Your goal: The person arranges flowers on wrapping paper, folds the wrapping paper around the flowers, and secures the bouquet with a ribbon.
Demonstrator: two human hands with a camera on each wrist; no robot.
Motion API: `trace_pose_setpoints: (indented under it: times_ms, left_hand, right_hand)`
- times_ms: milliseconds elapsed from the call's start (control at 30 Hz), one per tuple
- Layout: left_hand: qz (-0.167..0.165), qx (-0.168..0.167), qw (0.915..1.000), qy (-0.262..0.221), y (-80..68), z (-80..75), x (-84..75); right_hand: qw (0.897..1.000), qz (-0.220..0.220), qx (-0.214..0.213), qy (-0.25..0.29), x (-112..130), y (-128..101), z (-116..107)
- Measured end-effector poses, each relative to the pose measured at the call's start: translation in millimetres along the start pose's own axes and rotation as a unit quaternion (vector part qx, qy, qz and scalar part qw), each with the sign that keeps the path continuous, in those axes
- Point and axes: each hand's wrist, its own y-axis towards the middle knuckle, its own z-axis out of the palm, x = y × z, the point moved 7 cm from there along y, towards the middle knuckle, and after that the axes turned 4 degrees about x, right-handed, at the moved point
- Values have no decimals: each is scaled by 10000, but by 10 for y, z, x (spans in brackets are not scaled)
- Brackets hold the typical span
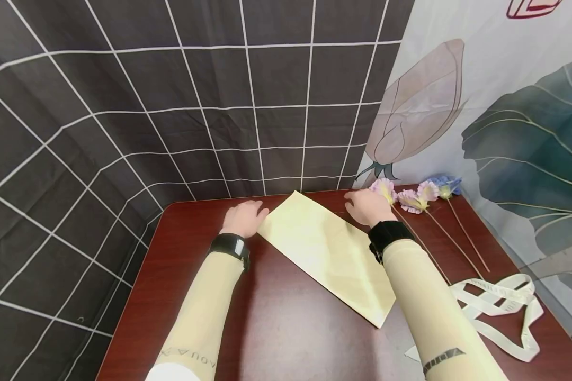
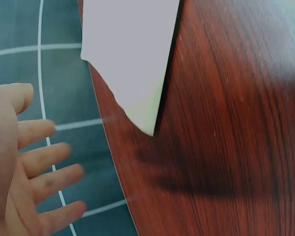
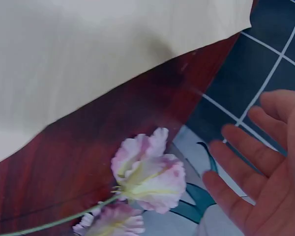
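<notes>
A pale yellow sheet of paper (image 1: 324, 248) lies slantwise on the dark red table. Just off its left corner is my left hand (image 1: 242, 218), its fingers loosely spread and holding nothing in the left wrist view. Beyond the sheet's right edge, my right hand (image 1: 369, 206) hovers near the pink flowers (image 3: 150, 172). Relaxed fingers (image 3: 246, 152) and an uncovered palm show in the right wrist view, with nothing held. The sheet's far edge looks wavy there. My right forearm hides part of the table beside the sheet.
Long-stemmed pink artificial flowers (image 1: 417, 198) and a blue one (image 1: 445, 185) lie at the back right. A loosely looped white printed ribbon (image 1: 500, 296) rests at the right edge. A dark gridded cloth (image 1: 286, 106) hangs behind the table (image 1: 186, 254), beside a lotus-patterned cloth (image 1: 424, 106).
</notes>
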Motion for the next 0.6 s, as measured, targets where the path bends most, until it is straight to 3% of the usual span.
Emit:
trace_pose_setpoints:
  times_ms: [300, 600]
  left_hand:
    - [730, 23, 9961, -495, -150, 120, -326]
    - [1353, 258, 9897, -399, -398, 310, -613]
  right_hand:
    - [9971, -297, 303, 637, -158, -218, 247]
    - [9925, 73, 618, 1048, -351, -472, 390]
